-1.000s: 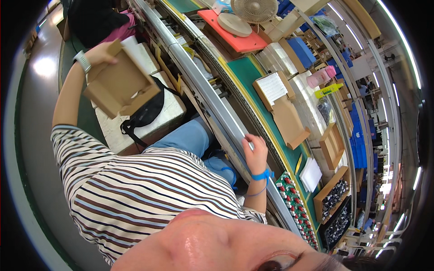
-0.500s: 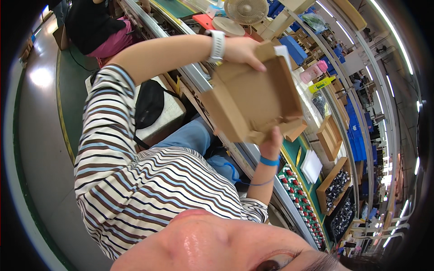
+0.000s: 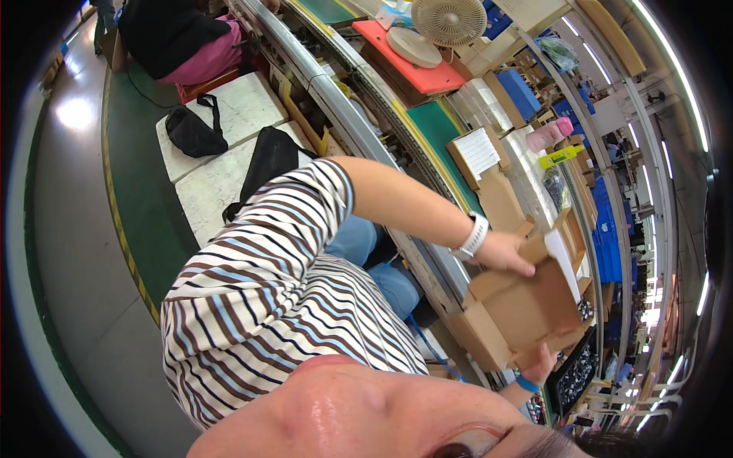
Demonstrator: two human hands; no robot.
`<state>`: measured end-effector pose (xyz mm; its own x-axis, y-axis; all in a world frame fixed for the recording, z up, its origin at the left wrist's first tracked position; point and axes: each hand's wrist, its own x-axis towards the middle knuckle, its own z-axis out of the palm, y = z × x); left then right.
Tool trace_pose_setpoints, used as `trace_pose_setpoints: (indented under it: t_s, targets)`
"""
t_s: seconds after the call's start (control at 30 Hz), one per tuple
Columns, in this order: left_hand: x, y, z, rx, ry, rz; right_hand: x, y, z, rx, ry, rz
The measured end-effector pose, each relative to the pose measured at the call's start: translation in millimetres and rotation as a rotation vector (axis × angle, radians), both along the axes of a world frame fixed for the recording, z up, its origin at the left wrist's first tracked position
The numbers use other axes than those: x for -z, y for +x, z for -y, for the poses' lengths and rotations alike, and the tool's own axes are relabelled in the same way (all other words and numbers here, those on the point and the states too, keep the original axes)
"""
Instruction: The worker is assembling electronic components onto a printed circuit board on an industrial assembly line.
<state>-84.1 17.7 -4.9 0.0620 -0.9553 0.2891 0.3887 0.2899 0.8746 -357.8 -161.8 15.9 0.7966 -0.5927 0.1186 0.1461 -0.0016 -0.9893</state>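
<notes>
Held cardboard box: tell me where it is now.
In the head view, the cardboard box is right of centre, gripped at its upper edge by the left hand, with the right hand at its lower edge.

Single head-worn fisheye view, facing down, striped shirt (image 3: 267, 320) close, left of the fingers (image 3: 522, 265) of the left hand (image 3: 498, 250), fan (image 3: 449, 20) farther off, above them, outer edges curved

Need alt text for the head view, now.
Open cardboard box held at a green-topped workbench, left hand gripping its upper edge in frame, right hand at its lower edge. A pale fan and pink bottle sit farther along.
</notes>
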Motion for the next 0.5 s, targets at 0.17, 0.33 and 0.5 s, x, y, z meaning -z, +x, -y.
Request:
trace_pose_setpoints:
  t_s: [0.17, 0.33, 0.5]
  targets:
    - [24.4, -48.1, 7.1, 0.316, 0.037, 0.024, -9.9, -81.7, -20.0, 0.102, -0.064, -0.103]
    - [50.5, -21.0, -1.7, -0.009, -0.101, 0.788, -33.0, -164.2, -8.2, 0.313, -0.134, -0.402]
    - [68.3, 30.6, -0.8, -0.054, 0.111, 0.812, -69.6, -214.9, -51.4, 0.486, -0.025, -0.638]
